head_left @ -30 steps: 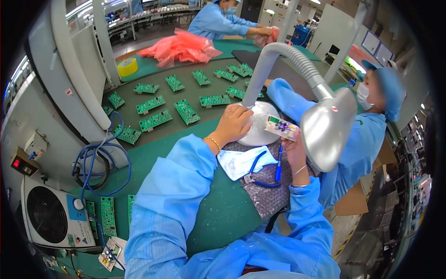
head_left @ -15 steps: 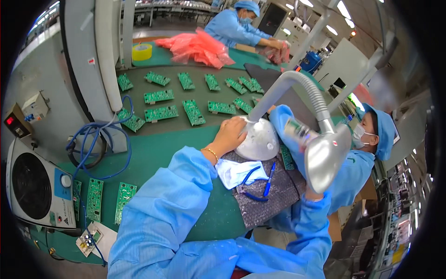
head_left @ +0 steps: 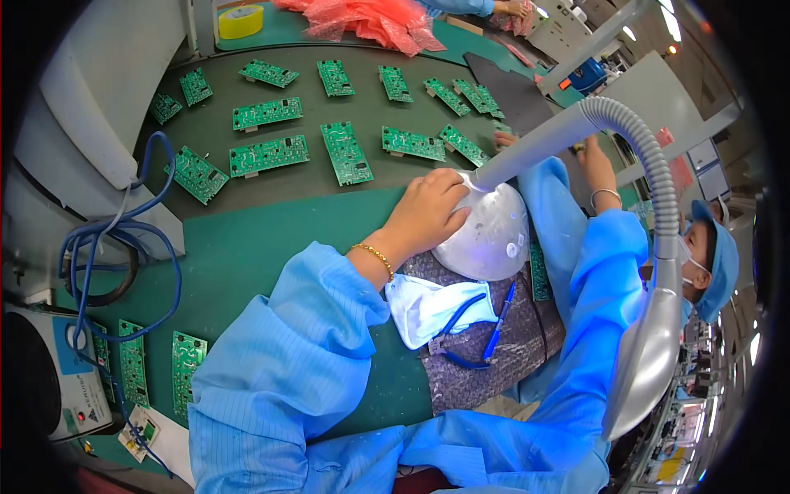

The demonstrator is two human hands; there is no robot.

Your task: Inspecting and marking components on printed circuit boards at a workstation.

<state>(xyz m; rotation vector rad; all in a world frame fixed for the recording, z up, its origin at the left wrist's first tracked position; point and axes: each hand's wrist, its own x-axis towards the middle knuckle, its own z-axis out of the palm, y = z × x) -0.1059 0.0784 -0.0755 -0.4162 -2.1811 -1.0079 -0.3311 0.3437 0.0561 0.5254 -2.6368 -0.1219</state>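
My left hand (head_left: 421, 212) grips the silver, rounded base of a desk lamp (head_left: 484, 239), its fingers curled over the side near the stem. A gold bracelet circles that wrist. Past the lamp's gooseneck, my right hand (head_left: 601, 169), with a silver bangle, is raised and reaches to the far right. Its fingers are bent around something small and dark, partly behind the lamp stem, that I cannot make out. In front of the base lie a white cloth mask (head_left: 432, 305), a dark blue strap (head_left: 461, 359) and a blue pen (head_left: 499, 325) on bubble wrap (head_left: 461, 391).
Several green circuit boards (head_left: 346, 154) lie spread across the grey mat beyond. More boards (head_left: 133, 362) lie at left near blue cable (head_left: 123, 226) and a white device (head_left: 78, 387). Pink wrap (head_left: 370, 20) and yellow tape (head_left: 240, 22) sit behind. A co-worker (head_left: 714, 263) is close at right.
The view has shifted, bringing the boards higher and larger. My right hand has come from behind the lamp head and reached farther away. My left hand stays on the lamp base.
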